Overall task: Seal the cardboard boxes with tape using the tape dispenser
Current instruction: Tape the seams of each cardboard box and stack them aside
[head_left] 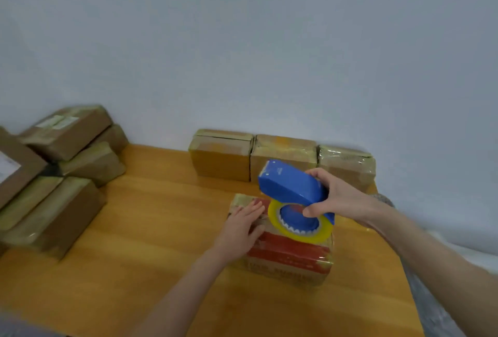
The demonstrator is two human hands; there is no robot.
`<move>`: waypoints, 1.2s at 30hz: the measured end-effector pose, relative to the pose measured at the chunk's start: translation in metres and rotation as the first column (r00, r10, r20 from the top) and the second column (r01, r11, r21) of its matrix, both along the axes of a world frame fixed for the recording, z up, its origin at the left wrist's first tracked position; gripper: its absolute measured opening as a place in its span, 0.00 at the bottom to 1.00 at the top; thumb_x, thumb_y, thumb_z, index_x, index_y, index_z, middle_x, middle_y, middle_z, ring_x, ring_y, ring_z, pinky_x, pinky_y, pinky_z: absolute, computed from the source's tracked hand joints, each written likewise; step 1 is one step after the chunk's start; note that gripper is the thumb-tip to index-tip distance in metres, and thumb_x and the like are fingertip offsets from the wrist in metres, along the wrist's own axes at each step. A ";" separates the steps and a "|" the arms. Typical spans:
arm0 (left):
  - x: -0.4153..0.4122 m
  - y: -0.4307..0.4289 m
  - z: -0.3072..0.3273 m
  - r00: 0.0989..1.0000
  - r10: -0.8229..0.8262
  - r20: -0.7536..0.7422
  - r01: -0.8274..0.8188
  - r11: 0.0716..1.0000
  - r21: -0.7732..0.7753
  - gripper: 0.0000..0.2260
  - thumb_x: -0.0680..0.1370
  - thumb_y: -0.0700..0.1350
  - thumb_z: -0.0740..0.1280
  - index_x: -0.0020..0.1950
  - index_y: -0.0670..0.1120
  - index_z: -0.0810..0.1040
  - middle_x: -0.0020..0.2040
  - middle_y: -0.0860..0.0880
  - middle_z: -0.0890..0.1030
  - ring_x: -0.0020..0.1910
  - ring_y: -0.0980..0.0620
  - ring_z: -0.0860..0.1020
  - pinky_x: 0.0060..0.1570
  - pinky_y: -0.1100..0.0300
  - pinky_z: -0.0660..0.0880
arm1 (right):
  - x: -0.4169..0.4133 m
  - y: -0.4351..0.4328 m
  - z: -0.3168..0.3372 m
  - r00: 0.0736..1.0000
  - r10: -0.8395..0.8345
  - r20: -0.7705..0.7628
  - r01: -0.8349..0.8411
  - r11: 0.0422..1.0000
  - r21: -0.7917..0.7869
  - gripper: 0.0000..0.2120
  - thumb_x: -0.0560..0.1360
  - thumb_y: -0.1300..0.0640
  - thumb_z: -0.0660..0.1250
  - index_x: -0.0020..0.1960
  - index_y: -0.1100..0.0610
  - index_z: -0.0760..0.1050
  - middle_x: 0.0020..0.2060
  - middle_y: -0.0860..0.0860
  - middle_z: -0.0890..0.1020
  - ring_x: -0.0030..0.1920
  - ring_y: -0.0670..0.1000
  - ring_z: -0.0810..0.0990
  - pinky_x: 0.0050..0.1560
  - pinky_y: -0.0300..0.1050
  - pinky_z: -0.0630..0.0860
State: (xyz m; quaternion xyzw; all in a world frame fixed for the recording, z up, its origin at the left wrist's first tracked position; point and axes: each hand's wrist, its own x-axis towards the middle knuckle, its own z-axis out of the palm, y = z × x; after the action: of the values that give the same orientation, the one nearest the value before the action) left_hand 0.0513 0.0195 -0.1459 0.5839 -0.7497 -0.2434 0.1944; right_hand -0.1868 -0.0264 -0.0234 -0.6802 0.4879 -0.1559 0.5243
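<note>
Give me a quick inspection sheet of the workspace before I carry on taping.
Surface: wooden table, orange-brown top.
Job's things: box with red print at front centre, with glossy tape on its sides; blue tape dispenser with a yellow tape roll, held just above the box top.
Clutter: row of three boxes against the wall; pile of boxes at the far left.
Grippers: left hand lies flat on the box top; right hand grips the dispenser.
Cables: nothing seen.
Surroundings: plain pale wall; crinkled wrap at the table's right edge.
</note>
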 end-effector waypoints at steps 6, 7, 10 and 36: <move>0.027 0.003 0.034 0.450 0.600 -0.661 -0.386 0.799 0.462 0.15 0.80 0.47 0.64 0.65 0.42 0.74 0.54 0.48 0.81 0.53 0.51 0.80 0.57 0.55 0.77 | 0.015 -0.009 -0.017 0.998 0.054 -0.035 -0.055 0.998 -0.044 0.31 0.62 0.57 0.76 0.61 0.46 0.68 0.55 0.52 0.78 0.50 0.49 0.82 0.53 0.47 0.79; 0.026 0.003 0.040 0.394 0.616 -0.682 -0.304 0.788 0.536 0.17 0.79 0.51 0.65 0.64 0.42 0.73 0.53 0.47 0.81 0.52 0.50 0.81 0.56 0.52 0.78 | 0.015 -0.009 -0.018 0.997 0.066 -0.033 -0.067 0.997 -0.038 0.31 0.63 0.58 0.76 0.61 0.45 0.67 0.55 0.52 0.78 0.49 0.49 0.82 0.52 0.46 0.79; 0.012 -0.002 0.055 0.436 0.622 -0.650 -0.145 0.762 0.632 0.23 0.77 0.61 0.62 0.59 0.43 0.76 0.51 0.48 0.83 0.50 0.50 0.82 0.44 0.58 0.79 | 0.014 -0.009 -0.020 0.996 0.090 -0.026 -0.091 0.995 -0.033 0.32 0.61 0.55 0.75 0.62 0.44 0.67 0.55 0.51 0.78 0.50 0.48 0.82 0.51 0.44 0.79; -0.005 -0.020 0.065 0.434 0.630 -0.644 -0.074 0.737 0.672 0.05 0.79 0.41 0.66 0.50 0.41 0.80 0.34 0.50 0.80 0.30 0.57 0.75 0.30 0.66 0.71 | 0.005 -0.010 -0.028 0.995 0.080 0.061 -0.082 0.996 0.040 0.34 0.65 0.66 0.77 0.63 0.46 0.67 0.58 0.51 0.76 0.51 0.47 0.82 0.49 0.41 0.79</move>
State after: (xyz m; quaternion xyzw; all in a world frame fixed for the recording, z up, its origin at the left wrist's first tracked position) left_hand 0.0467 -0.0001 -0.0810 0.5690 -0.3039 -0.6489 0.4036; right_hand -0.1814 -0.0363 -0.0510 -0.6834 0.4474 -0.1442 0.5586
